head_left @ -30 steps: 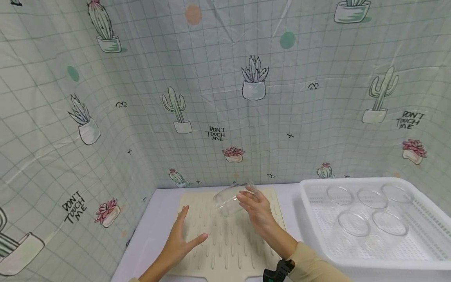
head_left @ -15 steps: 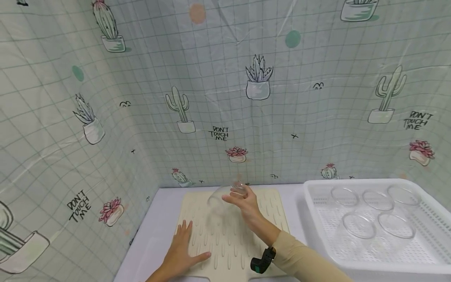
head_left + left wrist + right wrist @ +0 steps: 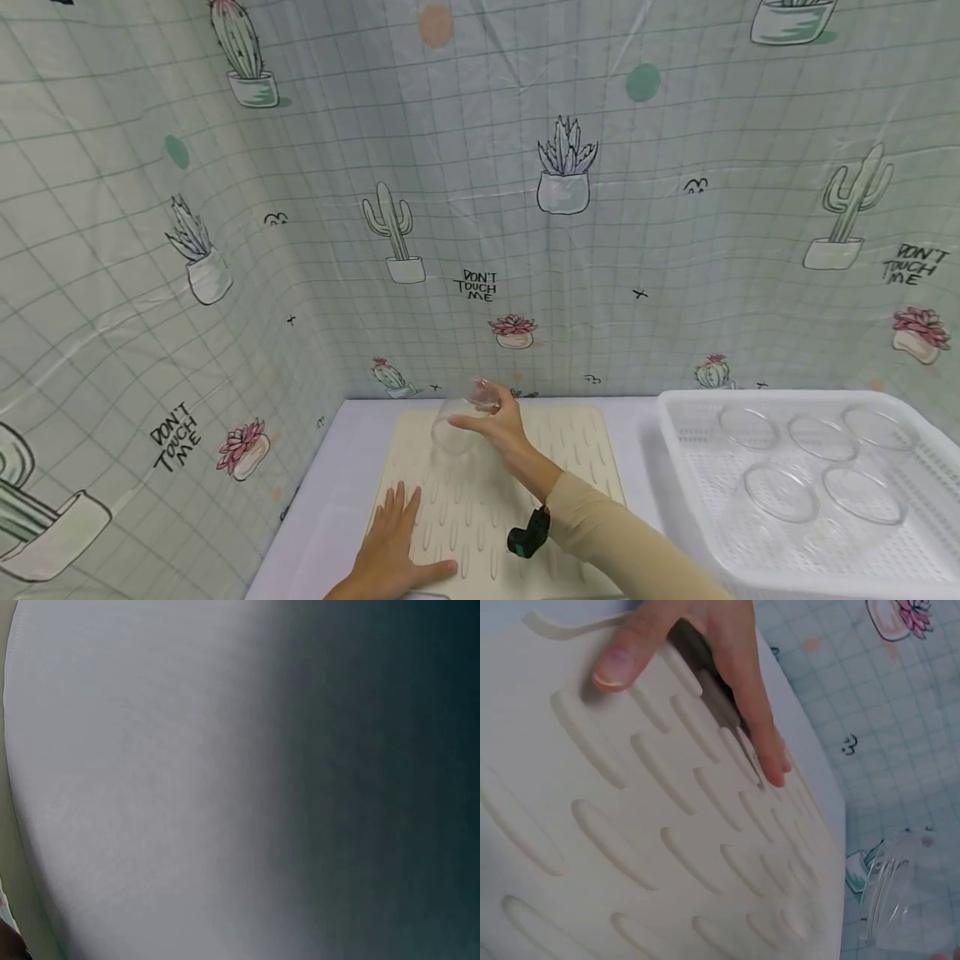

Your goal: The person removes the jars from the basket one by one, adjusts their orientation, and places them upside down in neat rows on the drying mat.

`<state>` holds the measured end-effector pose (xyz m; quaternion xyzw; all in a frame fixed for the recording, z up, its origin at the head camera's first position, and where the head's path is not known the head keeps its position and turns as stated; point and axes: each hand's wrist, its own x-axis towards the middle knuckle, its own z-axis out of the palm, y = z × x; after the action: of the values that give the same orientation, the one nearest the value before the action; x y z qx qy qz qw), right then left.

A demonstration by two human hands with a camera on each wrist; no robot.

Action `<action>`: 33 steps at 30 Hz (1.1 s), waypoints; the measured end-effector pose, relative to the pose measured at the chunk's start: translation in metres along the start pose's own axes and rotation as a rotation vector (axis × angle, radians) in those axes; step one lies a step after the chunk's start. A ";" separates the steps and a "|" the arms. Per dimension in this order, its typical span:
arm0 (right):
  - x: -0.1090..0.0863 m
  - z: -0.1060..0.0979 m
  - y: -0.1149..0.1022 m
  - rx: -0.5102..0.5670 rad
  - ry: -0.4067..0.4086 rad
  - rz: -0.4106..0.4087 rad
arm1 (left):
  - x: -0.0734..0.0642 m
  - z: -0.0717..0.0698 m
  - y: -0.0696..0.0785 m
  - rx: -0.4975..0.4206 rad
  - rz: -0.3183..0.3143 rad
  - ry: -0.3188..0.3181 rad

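My right hand (image 3: 498, 421) grips a clear drinking glass (image 3: 450, 429) near its narrower end, above the far left part of a cream drying mat (image 3: 517, 517). The glass leans with its wider end down and to the left. It also shows at the right edge of the right wrist view, the glass (image 3: 900, 892) against the patterned cloth. Lower left on the mat rests my left hand (image 3: 393, 542), fingers and thumb spread. In the right wrist view, the left hand (image 3: 720, 652) touches the ridged mat (image 3: 630, 847). The left wrist view is mostly blurred.
A white perforated basket (image 3: 671, 467) stands at the right with several clear glasses (image 3: 780, 492) in it. A cactus-print cloth (image 3: 465, 208) hangs behind and to the left of the white table (image 3: 322, 483). A black device (image 3: 528, 533) is on my right wrist.
My right hand has moved left with the glass and tipped its wider end further downward. The left hand has lowered onto the mat, fingers spread. The head view has shifted slightly.
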<state>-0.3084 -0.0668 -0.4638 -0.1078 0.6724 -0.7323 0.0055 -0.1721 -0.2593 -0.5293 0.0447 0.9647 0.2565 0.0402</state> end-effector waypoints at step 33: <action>0.048 0.052 0.029 -0.240 -0.044 0.018 | 0.005 0.001 -0.011 0.075 0.016 -0.072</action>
<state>-0.3506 -0.1278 -0.4811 -0.1176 0.7559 -0.6439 0.0141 -0.1778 -0.2676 -0.5361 0.0631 0.9711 0.2188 0.0713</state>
